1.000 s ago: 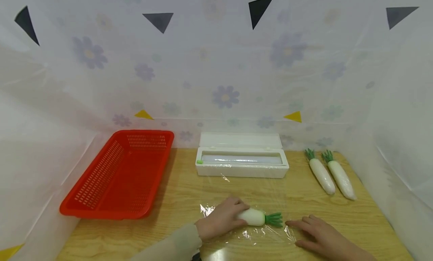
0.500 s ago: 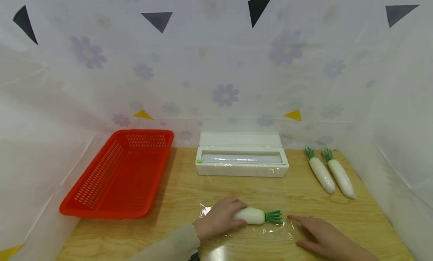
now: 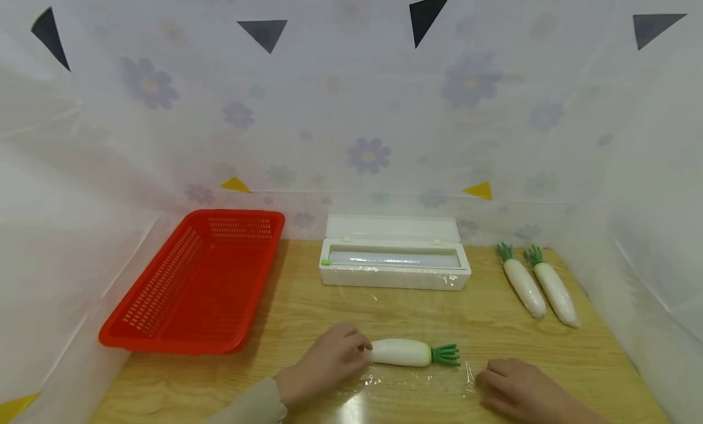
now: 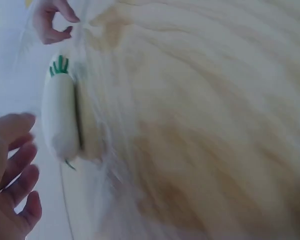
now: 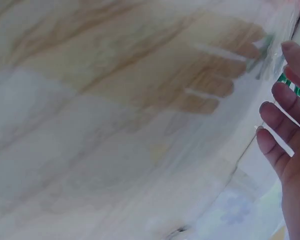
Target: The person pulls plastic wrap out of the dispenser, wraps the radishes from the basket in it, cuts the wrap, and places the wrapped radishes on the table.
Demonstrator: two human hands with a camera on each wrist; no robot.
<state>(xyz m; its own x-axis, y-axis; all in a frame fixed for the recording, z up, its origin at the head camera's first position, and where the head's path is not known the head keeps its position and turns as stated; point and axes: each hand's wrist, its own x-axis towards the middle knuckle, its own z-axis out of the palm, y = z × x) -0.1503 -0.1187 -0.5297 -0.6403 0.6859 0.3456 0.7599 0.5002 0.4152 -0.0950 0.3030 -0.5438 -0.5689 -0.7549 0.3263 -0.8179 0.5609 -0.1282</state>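
Observation:
A white radish (image 3: pixel 403 352) with a green leafy top lies sideways on clear plastic wrap (image 3: pixel 395 380) at the front of the table. My left hand (image 3: pixel 329 357) is just off its tail end, fingers loosely bent and holding nothing in the left wrist view. To the right of the leaves, my right hand (image 3: pixel 513 384) has its fingertips beside the crinkled edge of the wrap. Its thumb and index finger stand apart in the left wrist view. The wrap runs back to a white dispenser box (image 3: pixel 395 279), whose lid is up over a roll of film (image 3: pixel 392 259).
A red plastic basket (image 3: pixel 205 349) occupies the left side of the table. At the back right lie two more white radishes, a left one (image 3: pixel 524 287) and a right one (image 3: pixel 555 293). A floral curtain (image 3: pixel 368 107) closes off the back and sides.
My left hand has let go of the radish and drawn back to the left, baring more of its body. The right hand has shifted slightly right, and its fingers are more bent.

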